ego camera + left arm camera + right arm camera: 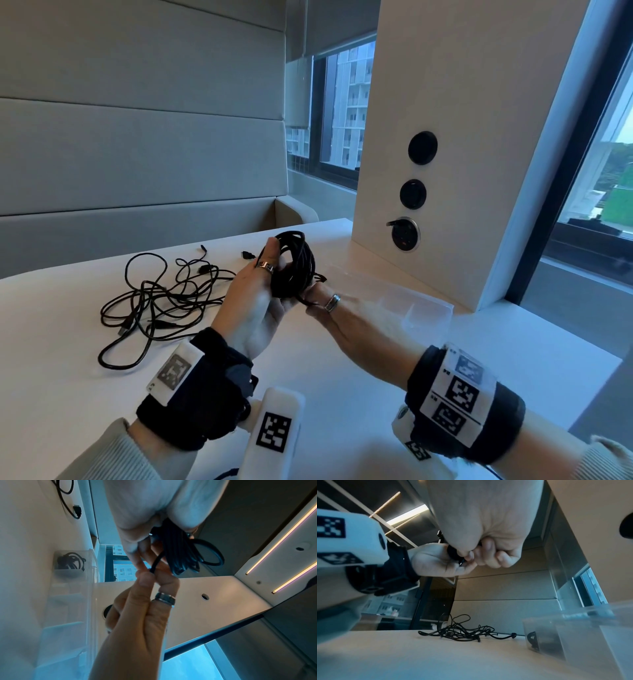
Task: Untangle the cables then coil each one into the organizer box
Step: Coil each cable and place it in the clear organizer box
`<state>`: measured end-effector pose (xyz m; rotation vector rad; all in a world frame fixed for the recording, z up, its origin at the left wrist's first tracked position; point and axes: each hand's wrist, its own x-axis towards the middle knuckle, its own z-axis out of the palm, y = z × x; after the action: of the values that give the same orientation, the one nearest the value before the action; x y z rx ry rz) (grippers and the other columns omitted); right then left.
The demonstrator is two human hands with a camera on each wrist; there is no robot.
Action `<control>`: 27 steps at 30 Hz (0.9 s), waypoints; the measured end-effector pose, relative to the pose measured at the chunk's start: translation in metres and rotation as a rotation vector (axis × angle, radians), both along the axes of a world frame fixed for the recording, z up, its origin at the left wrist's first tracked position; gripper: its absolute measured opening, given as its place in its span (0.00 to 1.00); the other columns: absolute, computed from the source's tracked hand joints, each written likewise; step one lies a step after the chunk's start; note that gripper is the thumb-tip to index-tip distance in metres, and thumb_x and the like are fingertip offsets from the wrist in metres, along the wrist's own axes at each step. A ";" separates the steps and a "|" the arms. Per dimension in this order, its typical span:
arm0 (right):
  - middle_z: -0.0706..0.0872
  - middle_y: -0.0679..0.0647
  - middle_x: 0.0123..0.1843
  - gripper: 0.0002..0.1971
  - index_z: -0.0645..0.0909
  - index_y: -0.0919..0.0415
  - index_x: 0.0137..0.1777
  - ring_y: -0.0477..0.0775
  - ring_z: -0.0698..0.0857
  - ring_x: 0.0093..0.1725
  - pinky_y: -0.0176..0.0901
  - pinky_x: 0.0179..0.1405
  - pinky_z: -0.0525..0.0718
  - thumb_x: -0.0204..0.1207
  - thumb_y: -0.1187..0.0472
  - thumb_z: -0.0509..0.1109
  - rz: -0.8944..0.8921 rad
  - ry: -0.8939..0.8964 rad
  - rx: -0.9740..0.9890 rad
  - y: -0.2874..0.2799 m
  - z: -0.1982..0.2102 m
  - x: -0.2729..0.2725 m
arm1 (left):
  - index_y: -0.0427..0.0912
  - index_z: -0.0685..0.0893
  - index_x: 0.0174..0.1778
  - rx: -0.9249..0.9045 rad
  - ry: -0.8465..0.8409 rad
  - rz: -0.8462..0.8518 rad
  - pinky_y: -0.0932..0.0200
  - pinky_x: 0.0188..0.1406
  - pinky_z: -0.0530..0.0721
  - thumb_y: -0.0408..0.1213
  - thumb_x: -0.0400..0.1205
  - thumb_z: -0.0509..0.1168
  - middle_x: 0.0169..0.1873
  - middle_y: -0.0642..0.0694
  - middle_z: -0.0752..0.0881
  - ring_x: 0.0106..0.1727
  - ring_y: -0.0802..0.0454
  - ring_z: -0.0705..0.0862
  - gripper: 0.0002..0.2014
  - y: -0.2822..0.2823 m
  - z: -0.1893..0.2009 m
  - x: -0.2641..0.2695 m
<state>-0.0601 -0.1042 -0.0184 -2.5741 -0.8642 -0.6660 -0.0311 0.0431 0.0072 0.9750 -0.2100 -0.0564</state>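
Both hands up over the tabletop (342, 394): left hand (251, 308) wraps a black coiled cable (296, 263), right hand (346, 315) pinches its loose end at four o'clock of the coil. Tangled cables (154, 301) lie at nine o'clock. Clear organizer box (424, 310) sits at three o'clock, one coil (71, 562) inside its far compartment.

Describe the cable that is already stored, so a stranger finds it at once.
On the white table, beside the pillar with round black sockets, stands a clear plastic organizer box. A small black coiled cable lies in its end compartment, the only cable inside the box.
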 end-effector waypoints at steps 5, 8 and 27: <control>0.79 0.53 0.43 0.13 0.81 0.48 0.53 0.59 0.80 0.41 0.52 0.32 0.82 0.80 0.49 0.55 -0.057 -0.169 -0.106 0.001 0.000 0.002 | 0.40 0.76 0.40 0.021 0.005 0.061 0.66 0.19 0.77 0.46 0.84 0.55 0.23 0.45 0.80 0.22 0.52 0.81 0.14 -0.001 0.000 -0.001; 0.78 0.51 0.40 0.14 0.85 0.49 0.47 0.57 0.80 0.41 0.46 0.37 0.78 0.77 0.48 0.58 -0.150 -0.249 -0.251 0.006 -0.001 0.003 | 0.41 0.76 0.39 0.074 -0.047 0.075 0.70 0.15 0.69 0.44 0.86 0.54 0.18 0.53 0.81 0.18 0.58 0.78 0.14 -0.004 0.002 -0.007; 0.87 0.56 0.44 0.20 0.77 0.64 0.54 0.53 0.86 0.37 0.44 0.38 0.85 0.69 0.52 0.75 0.498 1.059 0.991 -0.020 0.027 0.002 | 0.48 0.77 0.34 0.610 -0.442 0.126 0.69 0.29 0.70 0.50 0.80 0.58 0.20 0.59 0.78 0.24 0.64 0.74 0.12 -0.002 -0.008 -0.008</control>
<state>-0.0581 -0.1241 0.0087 -1.3654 -0.5202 0.3702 -0.0395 0.0413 -0.0007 1.6027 -0.5573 0.2266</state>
